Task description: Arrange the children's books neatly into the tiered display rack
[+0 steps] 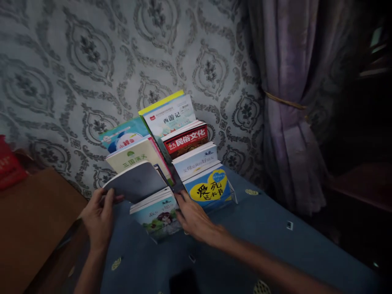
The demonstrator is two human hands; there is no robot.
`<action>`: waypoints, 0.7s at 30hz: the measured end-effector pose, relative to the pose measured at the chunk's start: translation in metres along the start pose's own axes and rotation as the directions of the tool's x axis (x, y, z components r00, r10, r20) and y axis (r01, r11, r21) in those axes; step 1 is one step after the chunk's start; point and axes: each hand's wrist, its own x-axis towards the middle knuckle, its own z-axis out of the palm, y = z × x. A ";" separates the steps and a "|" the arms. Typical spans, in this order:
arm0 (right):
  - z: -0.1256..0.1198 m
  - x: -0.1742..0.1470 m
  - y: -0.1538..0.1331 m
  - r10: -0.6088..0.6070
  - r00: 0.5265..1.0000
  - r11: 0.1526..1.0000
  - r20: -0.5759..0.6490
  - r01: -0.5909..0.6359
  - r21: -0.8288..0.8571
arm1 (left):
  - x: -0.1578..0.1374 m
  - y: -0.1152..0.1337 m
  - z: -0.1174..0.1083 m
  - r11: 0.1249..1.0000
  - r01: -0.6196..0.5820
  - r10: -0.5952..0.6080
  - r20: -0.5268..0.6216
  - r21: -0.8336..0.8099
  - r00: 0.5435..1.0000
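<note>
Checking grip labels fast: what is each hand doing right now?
Left hand: closed on the edge of the grey book.
Right hand: open, fingers resting on the front illustrated book, holding nothing.

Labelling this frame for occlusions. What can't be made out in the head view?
- Grey book cover: blank side up and dim, title not visible; left hand grips its edge.
- Front-left book: title too small and blurred; right hand covers its right edge.
- Rear books' lower covers: hidden by books in front.
- Dark object at bottom edge: cut off, too dark.
- Red item: cut by left edge.
</note>
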 end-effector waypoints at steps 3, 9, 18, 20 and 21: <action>-0.003 0.000 -0.001 -0.021 1.000 1.000 0.001 0.021 0.003 | 0.002 -0.008 0.004 0.987 0.095 -0.093 0.025 -0.127 0.995; -0.007 0.000 -0.003 -0.042 0.999 0.997 0.012 0.043 -0.061 | 0.001 -0.014 0.009 0.997 0.029 -0.021 0.116 -0.067 0.993; 0.000 0.001 0.001 -0.045 0.999 0.997 0.005 0.045 -0.066 | -0.009 -0.022 0.025 0.999 0.020 -0.012 0.210 -0.036 0.978; 0.000 0.004 0.001 -0.033 0.999 0.997 0.013 0.034 -0.073 | -0.010 -0.028 0.028 0.994 0.083 -0.066 0.218 -0.067 0.974; 0.000 0.006 0.000 -0.022 0.999 0.996 0.023 0.023 -0.081 | -0.010 -0.030 0.029 0.991 0.109 -0.089 0.223 -0.080 0.971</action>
